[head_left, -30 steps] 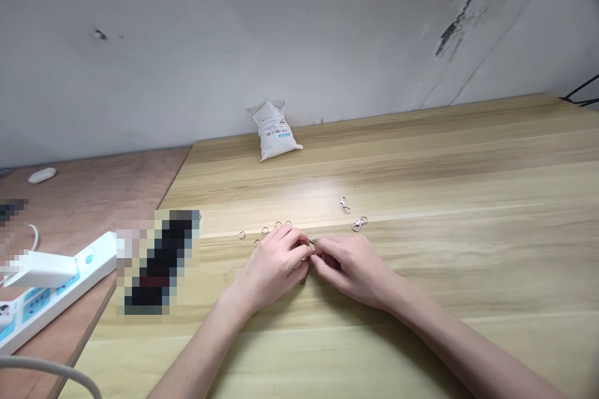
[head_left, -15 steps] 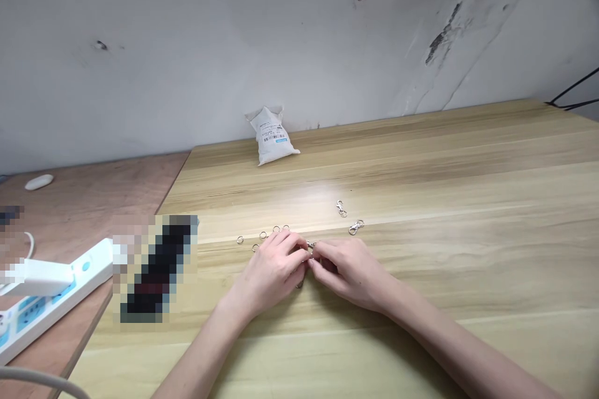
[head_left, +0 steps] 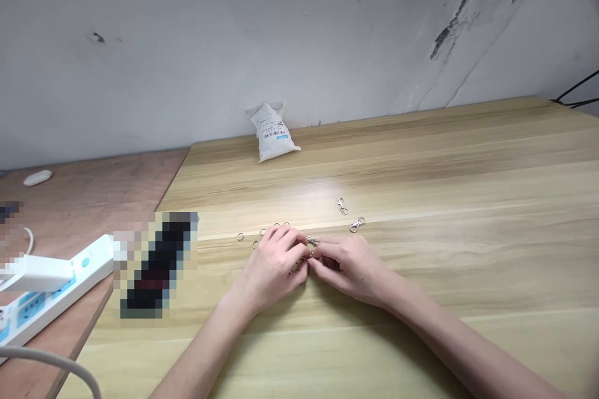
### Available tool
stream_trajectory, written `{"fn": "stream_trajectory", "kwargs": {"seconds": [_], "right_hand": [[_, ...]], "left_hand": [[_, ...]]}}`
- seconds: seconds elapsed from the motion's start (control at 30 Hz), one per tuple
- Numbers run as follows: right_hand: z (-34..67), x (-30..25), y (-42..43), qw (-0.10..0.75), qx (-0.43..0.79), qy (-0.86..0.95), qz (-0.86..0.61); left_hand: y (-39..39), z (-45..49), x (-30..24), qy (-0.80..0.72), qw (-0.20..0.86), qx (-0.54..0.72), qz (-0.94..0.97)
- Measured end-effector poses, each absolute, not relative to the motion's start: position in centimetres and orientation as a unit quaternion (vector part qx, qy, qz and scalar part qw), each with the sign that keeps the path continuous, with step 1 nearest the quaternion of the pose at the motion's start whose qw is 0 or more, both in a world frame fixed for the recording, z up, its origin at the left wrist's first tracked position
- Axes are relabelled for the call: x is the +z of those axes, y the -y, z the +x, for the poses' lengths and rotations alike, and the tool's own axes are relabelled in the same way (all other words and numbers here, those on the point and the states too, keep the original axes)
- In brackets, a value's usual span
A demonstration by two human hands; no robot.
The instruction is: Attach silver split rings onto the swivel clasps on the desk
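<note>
A: What lies closest to us?

B: Our left hand (head_left: 274, 265) and right hand (head_left: 349, 268) meet near the middle of the tabletop (head_left: 421, 336), their fingers (head_left: 299, 250) closed in a tight pinch on a small silver swivel clasp (head_left: 312, 241).

A: Which step do we have in hand?

B: We judge it close two-handed work on that clasp. The next move calls for steady fingertip control, since the piece is tiny.

A: Which way does it point?

B: Its long axis seems to run roughly from 9 to 3 o'clock, with the visible end toward 3. Our fingers hide most of it, so we cannot be sure.

A: And farther out?

B: Small metal rings (head_left: 240, 237) lie at 10 o'clock, and two loose clasps (head_left: 357, 224) at 2 o'clock. A white power strip (head_left: 56, 293) sits at 9 o'clock on a brown desk (head_left: 84, 199), and a white sack (head_left: 272, 134) stands at 12 o'clock against the wall (head_left: 299, 31).
</note>
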State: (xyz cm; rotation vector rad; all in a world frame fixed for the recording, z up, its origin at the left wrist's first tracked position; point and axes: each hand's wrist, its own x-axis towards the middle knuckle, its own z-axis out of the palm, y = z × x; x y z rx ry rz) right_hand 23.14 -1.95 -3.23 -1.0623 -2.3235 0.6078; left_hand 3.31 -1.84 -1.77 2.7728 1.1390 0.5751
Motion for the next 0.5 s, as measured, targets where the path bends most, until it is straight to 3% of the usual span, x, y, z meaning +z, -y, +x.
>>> {"fn": "stream_trajectory", "kwargs": {"seconds": [0.5], "right_hand": [[23.3, -2.9, 1.8, 0.247, 0.190, 0.874, -0.373]], "left_hand": [[1.0, 2.1, -1.6, -0.363, 0.037, 0.195, 0.910]]}}
